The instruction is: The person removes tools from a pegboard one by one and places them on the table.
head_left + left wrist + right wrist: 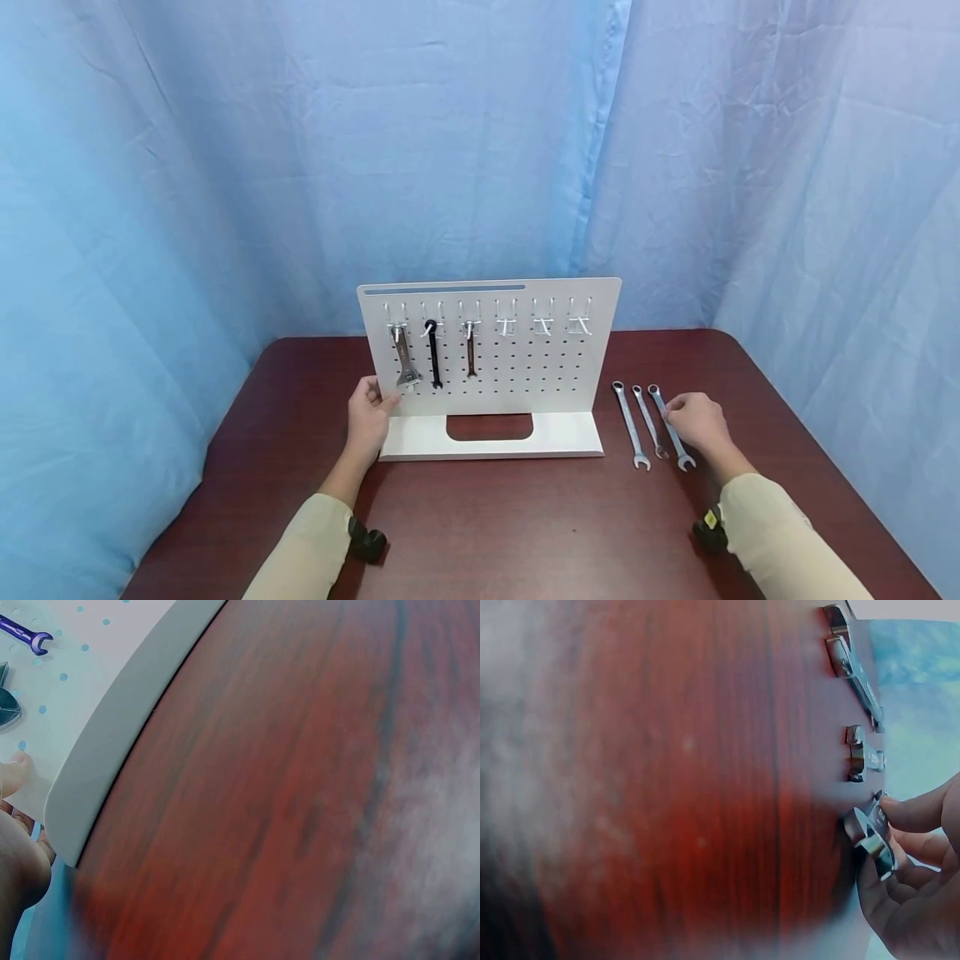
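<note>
In the head view, a white pegboard (pixel 525 358) stands on the table (pixel 487 517), its base (pixel 566 433) lying toward the person, and the left hand (pixel 367 421) grips the pegboard's left edge. From the pegboard's left side, the first three of its six hooks (pixel 505 325) carry an adjustable wrench (pixel 405 358), a black wrench (pixel 434 354) and a short wrench (pixel 471 358), all hanging down its front. To the right of the pegboard, three silver combination wrenches lie side by side, ring ends away from the person: a near wrench (pixel 628 425) closest to the pegboard, a middle wrench (pixel 647 417) and an outer wrench (pixel 682 450) farthest from it, which the right hand (pixel 697 419) pinches near its ring end. Blue curtains (pixel 465 167) hang behind the pegboard and to both sides of it. In the left wrist view, the thumb (pixel 13 776) presses the pegboard's face while other fingers reach round behind its edge. In the right wrist view, the outer wrench sits pinched between the thumb and fingers of the right hand, with the other two nearer the pegboard; whether it is lifted off the table I cannot tell
</note>
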The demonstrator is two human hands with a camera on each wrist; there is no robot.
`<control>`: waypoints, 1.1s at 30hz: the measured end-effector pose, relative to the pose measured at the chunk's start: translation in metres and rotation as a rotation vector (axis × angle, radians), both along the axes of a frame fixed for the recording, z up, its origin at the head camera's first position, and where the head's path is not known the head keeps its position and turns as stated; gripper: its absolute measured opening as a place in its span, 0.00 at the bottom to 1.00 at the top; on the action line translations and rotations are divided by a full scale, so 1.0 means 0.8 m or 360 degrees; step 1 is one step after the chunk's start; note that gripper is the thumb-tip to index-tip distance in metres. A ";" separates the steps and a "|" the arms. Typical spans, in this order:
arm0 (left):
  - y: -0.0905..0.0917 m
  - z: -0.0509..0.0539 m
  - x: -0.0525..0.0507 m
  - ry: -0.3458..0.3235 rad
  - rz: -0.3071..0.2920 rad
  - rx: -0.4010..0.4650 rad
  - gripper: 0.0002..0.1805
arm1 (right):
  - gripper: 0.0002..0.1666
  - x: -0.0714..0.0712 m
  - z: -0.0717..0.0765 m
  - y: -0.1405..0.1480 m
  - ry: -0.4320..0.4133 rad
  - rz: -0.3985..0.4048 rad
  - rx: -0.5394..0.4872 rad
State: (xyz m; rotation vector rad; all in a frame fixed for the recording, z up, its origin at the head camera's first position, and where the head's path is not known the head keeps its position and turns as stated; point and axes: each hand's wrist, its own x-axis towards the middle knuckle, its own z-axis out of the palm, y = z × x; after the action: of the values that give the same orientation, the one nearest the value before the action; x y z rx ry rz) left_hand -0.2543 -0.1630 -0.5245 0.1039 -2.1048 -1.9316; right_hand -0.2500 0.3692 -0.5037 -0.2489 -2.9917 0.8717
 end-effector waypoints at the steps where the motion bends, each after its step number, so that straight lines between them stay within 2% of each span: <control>1: 0.000 0.000 0.000 -0.0001 -0.0004 -0.0001 0.16 | 0.12 0.001 0.000 -0.001 0.0004 -0.0010 0.0010; 7: -0.001 0.001 0.000 0.0004 -0.0024 -0.0007 0.16 | 0.12 0.004 0.003 -0.007 0.0011 -0.0060 0.0049; 16: 0.001 0.000 0.000 0.0008 0.0016 -0.0014 0.16 | 0.11 0.005 -0.002 -0.008 0.0008 -0.0072 0.0079; 21: 0.006 0.001 -0.002 0.0005 0.0011 -0.0019 0.16 | 0.14 0.010 0.005 -0.007 0.0045 -0.0085 0.0062; 24: 0.009 0.002 -0.003 0.0008 -0.0010 -0.0015 0.16 | 0.17 0.012 0.009 -0.010 0.0120 -0.0126 0.0041; 28: 0.008 0.002 -0.003 0.0000 0.0019 -0.0012 0.16 | 0.17 0.012 0.012 -0.029 0.0302 -0.0149 -0.0006; 33: 0.003 0.002 0.000 -0.0007 0.0027 -0.0016 0.16 | 0.11 0.014 0.028 -0.070 0.0544 -0.0068 -0.0100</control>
State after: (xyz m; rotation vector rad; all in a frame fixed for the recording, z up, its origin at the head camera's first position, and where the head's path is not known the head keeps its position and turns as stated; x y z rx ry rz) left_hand -0.2544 -0.1604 -0.5227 0.1236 -2.1095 -1.9124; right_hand -0.2392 0.3130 -0.4811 -0.1464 -2.6388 0.9015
